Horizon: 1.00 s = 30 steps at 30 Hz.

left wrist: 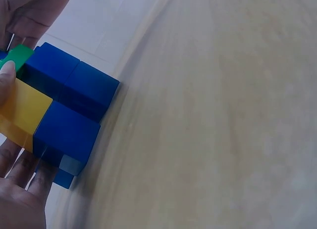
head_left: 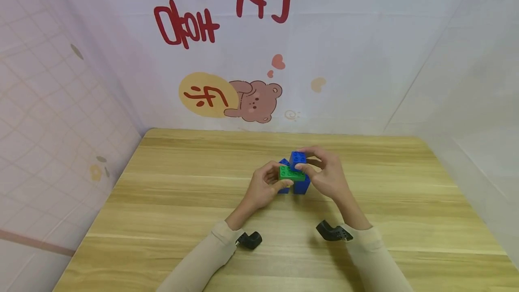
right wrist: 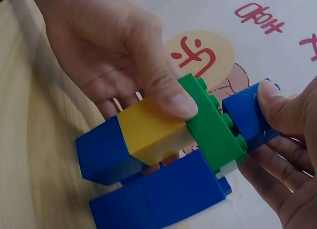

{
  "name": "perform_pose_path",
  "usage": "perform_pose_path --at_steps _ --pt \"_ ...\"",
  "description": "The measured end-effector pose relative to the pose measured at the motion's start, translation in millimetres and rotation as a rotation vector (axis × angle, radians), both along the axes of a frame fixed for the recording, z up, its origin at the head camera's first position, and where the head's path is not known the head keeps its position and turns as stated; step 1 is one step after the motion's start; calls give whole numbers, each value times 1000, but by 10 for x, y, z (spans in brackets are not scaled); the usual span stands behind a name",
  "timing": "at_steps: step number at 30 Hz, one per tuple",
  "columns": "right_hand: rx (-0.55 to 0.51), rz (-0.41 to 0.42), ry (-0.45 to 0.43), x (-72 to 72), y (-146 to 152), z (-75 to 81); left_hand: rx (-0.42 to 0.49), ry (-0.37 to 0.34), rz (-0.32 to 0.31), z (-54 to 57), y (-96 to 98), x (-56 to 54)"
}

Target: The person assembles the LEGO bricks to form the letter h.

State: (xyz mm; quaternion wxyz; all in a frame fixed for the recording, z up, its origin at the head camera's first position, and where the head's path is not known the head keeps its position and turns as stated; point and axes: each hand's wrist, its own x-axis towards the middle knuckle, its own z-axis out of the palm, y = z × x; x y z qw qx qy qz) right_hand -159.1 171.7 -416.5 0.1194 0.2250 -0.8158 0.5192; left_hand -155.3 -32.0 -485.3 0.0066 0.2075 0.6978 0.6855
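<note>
My left hand (head_left: 261,189) grips a small build of toy building bricks, its thumb pressed against a yellow brick (right wrist: 151,132) and the edge of a long green brick (right wrist: 210,127). Below the yellow one is a blue brick (right wrist: 106,152). Beside these stands a column of blue bricks (right wrist: 183,189), and the green brick lies across the top. Between thumb and fingers, my right hand (head_left: 330,175) pinches another blue brick (right wrist: 245,113), tilted against the green brick's studs. Whether it is pressed down on them I cannot tell.
The build stands on a wood-grain table (head_left: 182,184), toward its far side. Behind the table hangs a white printed backdrop (head_left: 357,57) with a bear and red characters. Black curved mounts (head_left: 332,231) sit at both wrists.
</note>
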Motion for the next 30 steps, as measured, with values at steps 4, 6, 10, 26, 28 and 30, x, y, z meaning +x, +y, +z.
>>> perform_pose_path --at_steps 4,6,10,26,28,30 --pt "-2 20 4 19 -47 -8 -5 7 -10 -12 -3 -4" --pt "3 26 6 25 -65 -20 -5 8 -13 -12 -6 -4" --pt "11 27 9 34 -86 -33 -1 6 -15 -4 -10 1" --pt "-7 52 12 37 -147 -25 -1 -5 -15 15 -1 -14" --pt "-7 54 6 36 -160 -35 -5 -3 -13 15 1 -14" --pt "-5 58 -1 36 -173 -45 -6 -3 -16 12 0 -13"
